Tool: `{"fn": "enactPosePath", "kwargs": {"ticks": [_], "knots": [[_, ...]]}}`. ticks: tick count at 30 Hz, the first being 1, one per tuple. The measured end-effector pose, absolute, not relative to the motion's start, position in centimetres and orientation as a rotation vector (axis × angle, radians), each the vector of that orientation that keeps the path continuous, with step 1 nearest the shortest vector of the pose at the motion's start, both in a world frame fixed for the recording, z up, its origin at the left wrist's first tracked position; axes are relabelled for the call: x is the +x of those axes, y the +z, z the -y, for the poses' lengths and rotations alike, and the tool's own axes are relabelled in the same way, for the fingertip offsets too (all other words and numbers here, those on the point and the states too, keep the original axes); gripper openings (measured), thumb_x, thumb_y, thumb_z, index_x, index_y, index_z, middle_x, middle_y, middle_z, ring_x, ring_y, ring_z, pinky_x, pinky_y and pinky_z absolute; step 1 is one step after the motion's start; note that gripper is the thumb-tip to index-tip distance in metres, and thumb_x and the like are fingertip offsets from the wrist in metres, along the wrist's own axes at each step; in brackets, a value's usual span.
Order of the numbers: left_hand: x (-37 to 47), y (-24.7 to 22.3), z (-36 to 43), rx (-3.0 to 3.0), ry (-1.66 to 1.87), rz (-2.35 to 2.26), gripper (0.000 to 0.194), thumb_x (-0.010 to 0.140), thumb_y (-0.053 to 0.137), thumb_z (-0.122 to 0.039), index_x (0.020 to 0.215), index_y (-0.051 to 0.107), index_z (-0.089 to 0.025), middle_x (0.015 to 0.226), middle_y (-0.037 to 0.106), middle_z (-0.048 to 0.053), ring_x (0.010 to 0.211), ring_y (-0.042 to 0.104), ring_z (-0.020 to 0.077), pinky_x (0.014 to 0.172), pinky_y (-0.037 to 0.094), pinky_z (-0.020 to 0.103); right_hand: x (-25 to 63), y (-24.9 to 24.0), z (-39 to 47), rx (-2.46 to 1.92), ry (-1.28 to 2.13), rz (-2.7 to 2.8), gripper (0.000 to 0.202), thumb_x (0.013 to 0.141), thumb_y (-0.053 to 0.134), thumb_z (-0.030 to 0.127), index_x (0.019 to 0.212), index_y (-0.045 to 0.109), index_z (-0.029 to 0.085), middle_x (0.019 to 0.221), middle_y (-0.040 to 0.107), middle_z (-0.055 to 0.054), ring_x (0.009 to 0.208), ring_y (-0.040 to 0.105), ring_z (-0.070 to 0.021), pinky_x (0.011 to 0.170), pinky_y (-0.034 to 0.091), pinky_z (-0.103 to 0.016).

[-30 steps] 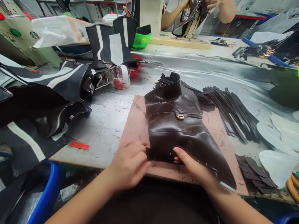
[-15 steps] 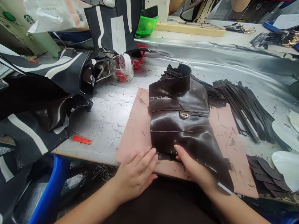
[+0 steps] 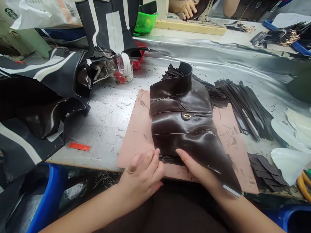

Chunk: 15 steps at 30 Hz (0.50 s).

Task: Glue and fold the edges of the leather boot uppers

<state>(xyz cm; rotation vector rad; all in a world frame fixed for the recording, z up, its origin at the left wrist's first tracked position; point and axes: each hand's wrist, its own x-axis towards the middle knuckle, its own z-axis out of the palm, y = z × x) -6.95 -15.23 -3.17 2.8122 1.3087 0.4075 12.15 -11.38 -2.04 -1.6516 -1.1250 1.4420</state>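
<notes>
A glossy dark brown leather boot upper [image 3: 182,129] with a small gold-coloured fitting [image 3: 187,116] lies on a pink board [image 3: 136,129]. Along its near edge runs a dark zipper [image 3: 167,158]. My left hand [image 3: 143,174] is closed at the near left corner, its fingers curled and pinching the edge by the zipper's end. On the near side, my right hand [image 3: 194,166] grips the upper with the thumb on top; its other fingers are hidden beneath the leather. A pale strip [image 3: 232,190] shows at the upper's tip by my right wrist.
Black strips [image 3: 247,106] and a pen [image 3: 250,124] lie right of the board. Dark leather pieces [image 3: 264,171] sit nearer. More uppers [image 3: 48,106] pile up at left beside a glass jar [image 3: 122,69]. Another person's hand [image 3: 188,9] is at the back. A blue bin [image 3: 46,200] stands below left.
The fingers of my left hand have curled from lying flat into a pinch at the upper's edge. The view has shifted right, and another person's hand now shows at the back.
</notes>
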Motion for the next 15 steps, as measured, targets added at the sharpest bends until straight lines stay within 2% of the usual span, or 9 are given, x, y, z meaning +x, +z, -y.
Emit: {"fn": "enactPosePath", "kwargs": {"ticks": [3, 5, 9, 12, 15], "knots": [[-6.8, -3.1, 15.3, 2.853, 0.355, -1.348, 0.044, 0.074, 0.061, -0.034, 0.114, 0.053, -0.017, 0.124, 0.053, 0.014, 0.117, 0.046, 0.0285, 0.102, 0.008, 0.039, 13.5, -1.4, 11.3, -1.775, 1.188, 1.227, 0.053, 0.063, 0.072, 0.041, 0.112, 0.058, 0.028, 0.105, 0.064, -0.003, 0.119, 0.044, -0.0299, 0.095, 0.043, -0.043], [-6.7, -3.1, 15.3, 2.875, 0.326, -1.406, 0.053, 0.076, 0.060, -0.041, 0.122, 0.048, -0.016, 0.122, 0.056, 0.011, 0.122, 0.041, 0.0281, 0.106, 0.001, 0.040, 14.4, -1.3, 11.4, -1.842, 0.893, 1.385, 0.054, 0.062, 0.072, 0.040, 0.112, 0.058, 0.026, 0.107, 0.063, -0.004, 0.118, 0.045, -0.0320, 0.096, 0.042, -0.046], [-6.4, -3.2, 15.1, 2.934, 0.281, -1.470, 0.058, 0.080, 0.052, -0.050, 0.127, 0.046, -0.017, 0.117, 0.059, 0.007, 0.122, 0.040, 0.0255, 0.108, -0.003, 0.042, 15.2, -2.0, 11.6, -1.761, 0.346, 1.682, 0.048, 0.066, 0.067, 0.039, 0.110, 0.060, 0.022, 0.116, 0.059, -0.008, 0.119, 0.043, -0.0342, 0.102, 0.034, -0.052], [-6.1, -3.1, 14.6, 2.964, 0.262, -1.451, 0.054, 0.080, 0.054, -0.050, 0.121, 0.052, -0.016, 0.115, 0.060, 0.007, 0.118, 0.043, 0.0258, 0.108, 0.008, 0.043, 15.3, -2.5, 11.6, -1.647, 0.220, 1.838, 0.046, 0.069, 0.065, 0.035, 0.113, 0.058, 0.022, 0.119, 0.056, -0.009, 0.121, 0.041, -0.0336, 0.105, 0.029, -0.052], [-5.6, -2.7, 14.0, 3.021, 0.190, -1.330, 0.057, 0.075, 0.060, -0.052, 0.113, 0.058, -0.010, 0.114, 0.060, 0.010, 0.110, 0.049, 0.0254, 0.099, 0.028, 0.035, 15.5, -2.6, 11.5, -1.617, 0.259, 1.891, 0.042, 0.072, 0.063, 0.032, 0.113, 0.056, 0.021, 0.113, 0.059, -0.009, 0.118, 0.044, -0.0327, 0.101, 0.034, -0.051]]}}
